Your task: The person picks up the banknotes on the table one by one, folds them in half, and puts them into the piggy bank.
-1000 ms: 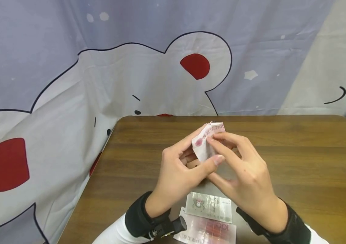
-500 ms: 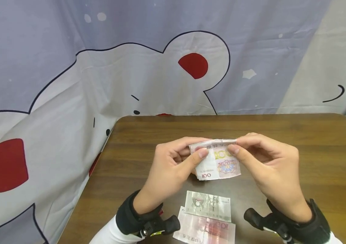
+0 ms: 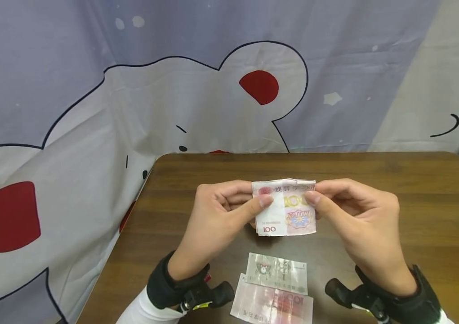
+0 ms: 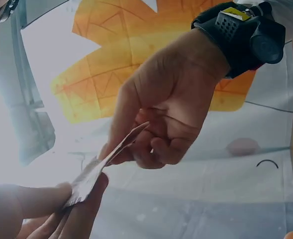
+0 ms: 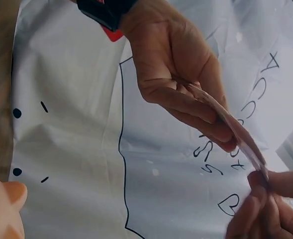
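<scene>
A folded pinkish 100 banknote [image 3: 286,211] is held up above the table, its printed face towards the head camera. My left hand [image 3: 223,220] pinches its left side between thumb and fingers. On the right side, the thumb and fingers of my right hand [image 3: 363,225] pinch near the upper corner. Seen edge-on in the left wrist view, the banknote [image 4: 89,179] runs between both hands. Below it on the table lie a greenish banknote [image 3: 278,273] and, partly under that, a reddish 100 banknote [image 3: 274,303].
The brown wooden table [image 3: 423,216] reaches back to a hanging cartoon-print cloth [image 3: 197,108]. In the right wrist view, a peach-coloured rounded figure [image 5: 4,211] with dark dots and an ear-like bump shows at the lower left, cut off by the frame.
The banknote has turned from a steep tilt to level, its printed face now upright. My right hand has moved right to its edge, and my left hand slightly left.
</scene>
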Action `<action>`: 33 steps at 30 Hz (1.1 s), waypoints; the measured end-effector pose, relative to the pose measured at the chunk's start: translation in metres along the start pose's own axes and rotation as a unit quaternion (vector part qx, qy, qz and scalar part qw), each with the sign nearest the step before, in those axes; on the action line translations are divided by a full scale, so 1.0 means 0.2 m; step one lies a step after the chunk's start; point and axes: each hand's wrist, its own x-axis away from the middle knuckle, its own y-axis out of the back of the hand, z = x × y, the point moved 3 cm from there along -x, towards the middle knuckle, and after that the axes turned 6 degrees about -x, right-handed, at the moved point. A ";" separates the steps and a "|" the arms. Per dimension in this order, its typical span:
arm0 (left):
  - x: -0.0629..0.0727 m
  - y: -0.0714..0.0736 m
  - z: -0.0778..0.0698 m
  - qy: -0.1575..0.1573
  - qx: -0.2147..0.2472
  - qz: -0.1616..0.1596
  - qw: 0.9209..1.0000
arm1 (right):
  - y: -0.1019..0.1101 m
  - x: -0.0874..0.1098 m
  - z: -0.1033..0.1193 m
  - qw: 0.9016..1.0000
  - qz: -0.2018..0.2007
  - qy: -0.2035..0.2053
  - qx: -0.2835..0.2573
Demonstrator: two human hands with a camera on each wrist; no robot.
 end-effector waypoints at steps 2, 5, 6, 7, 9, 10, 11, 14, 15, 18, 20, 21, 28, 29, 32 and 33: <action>0.00 0.01 0.00 -0.007 -0.010 -0.013 1.000 | 0.00 0.00 0.00 0.999 0.010 -0.029 0.020; 0.00 0.03 -0.01 -0.012 -0.017 -0.023 1.000 | -0.01 0.01 -0.01 0.997 0.029 -0.057 0.043; 0.00 0.03 -0.01 -0.013 -0.017 -0.023 1.000 | -0.01 0.01 -0.01 0.997 0.034 -0.060 0.047; 0.00 0.04 -0.02 -0.012 -0.016 -0.020 1.000 | -0.01 0.01 -0.01 0.996 0.036 -0.059 0.048; 0.00 0.04 -0.02 -0.013 -0.009 -0.011 1.000 | -0.01 0.01 -0.01 0.998 0.036 -0.048 0.037; 0.00 0.05 -0.03 -0.016 -0.008 -0.008 1.000 | -0.01 0.01 -0.01 0.998 0.034 -0.044 0.031; 0.00 0.05 -0.03 -0.019 -0.006 -0.007 1.000 | -0.01 0.01 -0.01 0.998 0.031 -0.042 0.027; 0.00 0.06 -0.04 -0.029 -0.004 -0.008 1.000 | -0.01 0.01 -0.01 0.999 0.022 -0.034 0.015; 0.01 0.06 -0.04 -0.033 -0.002 -0.009 0.999 | -0.02 0.01 -0.01 0.999 0.018 -0.028 0.021; 0.01 0.05 -0.04 -0.046 0.005 -0.007 0.999 | -0.04 0.00 -0.01 0.999 0.005 0.024 0.029; 0.01 0.04 -0.04 -0.054 0.006 -0.003 0.999 | -0.06 0.00 0.00 0.997 0.000 0.074 0.038; 0.01 0.03 -0.04 -0.057 0.007 0.000 0.998 | -0.07 0.01 0.00 0.994 0.000 0.096 0.043; 0.02 -0.03 -0.01 -0.060 0.060 0.030 0.996 | -0.10 0.05 -0.01 0.993 0.046 0.104 0.014; 0.02 -0.04 -0.01 -0.063 0.066 0.032 0.995 | -0.10 0.06 -0.01 0.994 0.051 0.096 0.009; 0.02 -0.05 0.00 -0.083 0.055 0.026 0.995 | -0.10 0.07 -0.02 0.996 0.060 0.070 -0.014; 0.02 -0.05 0.00 -0.092 0.040 0.018 0.995 | -0.11 0.07 -0.02 0.996 0.062 0.063 -0.020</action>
